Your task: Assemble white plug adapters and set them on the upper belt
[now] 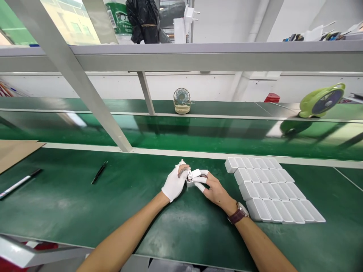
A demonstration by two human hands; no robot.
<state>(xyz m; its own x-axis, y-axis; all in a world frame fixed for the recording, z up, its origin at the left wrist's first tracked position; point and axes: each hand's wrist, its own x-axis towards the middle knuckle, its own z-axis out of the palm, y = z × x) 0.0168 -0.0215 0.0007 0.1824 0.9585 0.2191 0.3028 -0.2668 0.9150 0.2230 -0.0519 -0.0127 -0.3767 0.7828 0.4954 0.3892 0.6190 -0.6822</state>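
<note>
1. Left hand [175, 183], in a white glove, closes around one end of a small white plastic part [194, 175], meeting the right hand over the middle of the tabletop.
2. Green tabletop [70, 204] carries everything near the hands; beyond it runs a glossy green conveyor belt [181, 132].
3. A slanted grey frame beam [70, 75] crosses the view from upper left down to the belt's near edge.
4. Rows of white rectangular cases [269, 190] lie packed side by side just to the right of the right hand.
5. A sheet of brown cardboard [14, 151] lies at the far left edge of the tabletop.
6. A lime-green fan [323, 100] lies tilted at the far right beyond the belt; a small beige desk fan [182, 100] stands upright beyond the belt's middle.
7. Right hand [214, 189], bare except for white finger cots and a brown-strapped wristwatch [238, 214], pinches the other end of the same part, held just above the tabletop.
8. A white marker [19, 183] and a black pen [99, 172] lie to the left, well apart from the hands.
</note>
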